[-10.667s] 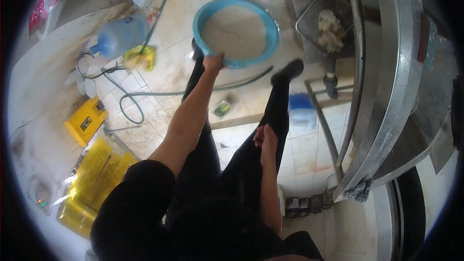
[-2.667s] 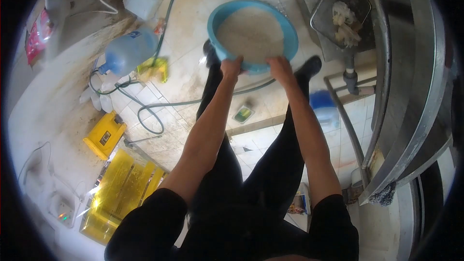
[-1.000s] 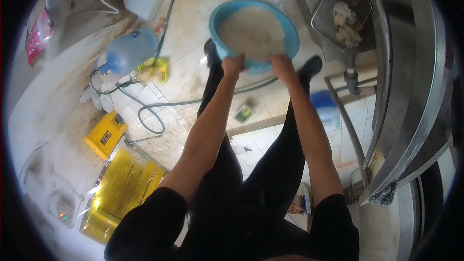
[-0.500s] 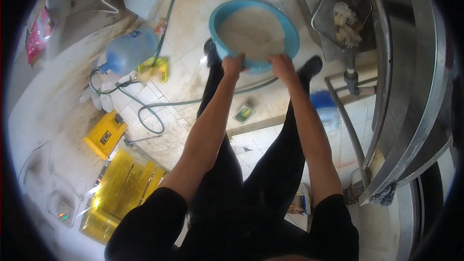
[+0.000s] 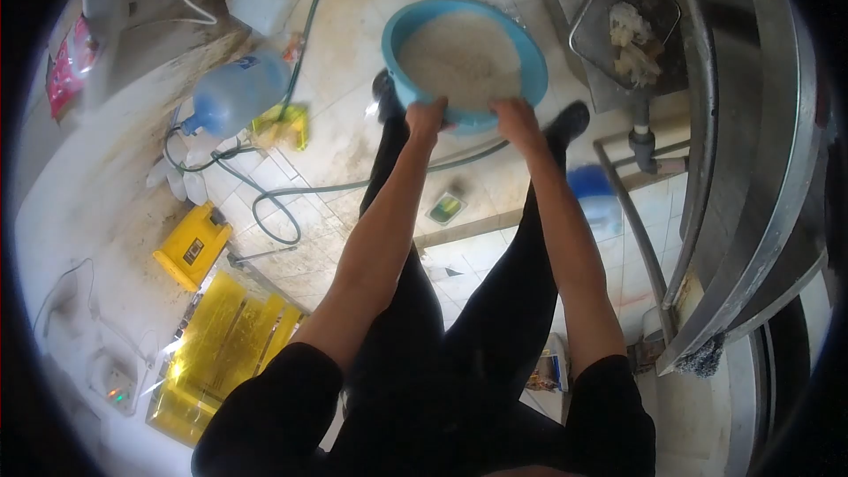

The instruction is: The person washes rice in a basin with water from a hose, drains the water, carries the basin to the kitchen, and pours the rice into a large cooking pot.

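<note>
A round blue basin holds cloudy, beige-white contents; whether they are liquid or grains I cannot tell. My left hand is closed on the near rim, toward its left part. On the same rim, a little to the right, my right hand grips with its fingers wrapped over the edge. The basin is in front of my feet, between and beyond my black shoes. The fingertips beneath the rim are hidden.
A green hose runs across the tiled floor behind the basin's near side. At left are a large blue water bottle, a yellow container and a yellow slatted piece. A metal sink and curved pipes stand at right.
</note>
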A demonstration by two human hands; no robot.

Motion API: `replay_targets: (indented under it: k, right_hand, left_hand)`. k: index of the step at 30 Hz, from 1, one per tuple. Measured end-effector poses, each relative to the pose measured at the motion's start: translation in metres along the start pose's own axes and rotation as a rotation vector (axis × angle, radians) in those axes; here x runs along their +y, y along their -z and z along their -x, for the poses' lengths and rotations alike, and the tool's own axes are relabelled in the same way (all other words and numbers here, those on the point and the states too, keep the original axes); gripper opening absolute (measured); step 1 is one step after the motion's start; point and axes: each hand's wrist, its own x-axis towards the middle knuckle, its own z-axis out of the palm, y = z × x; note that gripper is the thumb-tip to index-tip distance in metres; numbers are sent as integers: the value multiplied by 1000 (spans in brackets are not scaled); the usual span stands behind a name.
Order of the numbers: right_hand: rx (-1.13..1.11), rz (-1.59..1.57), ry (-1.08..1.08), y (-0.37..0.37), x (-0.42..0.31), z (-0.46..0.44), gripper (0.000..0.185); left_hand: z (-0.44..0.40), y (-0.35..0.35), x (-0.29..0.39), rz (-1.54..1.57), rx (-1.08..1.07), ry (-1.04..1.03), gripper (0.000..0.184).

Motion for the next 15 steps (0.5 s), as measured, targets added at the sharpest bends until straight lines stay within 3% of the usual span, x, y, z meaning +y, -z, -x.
replay_targets:
  k: [15]
  right_hand:
    - [-83, 51, -15, 6, -2, -3, 19]
  left_hand:
    - [-13, 0, -14, 46, -41, -16, 47]
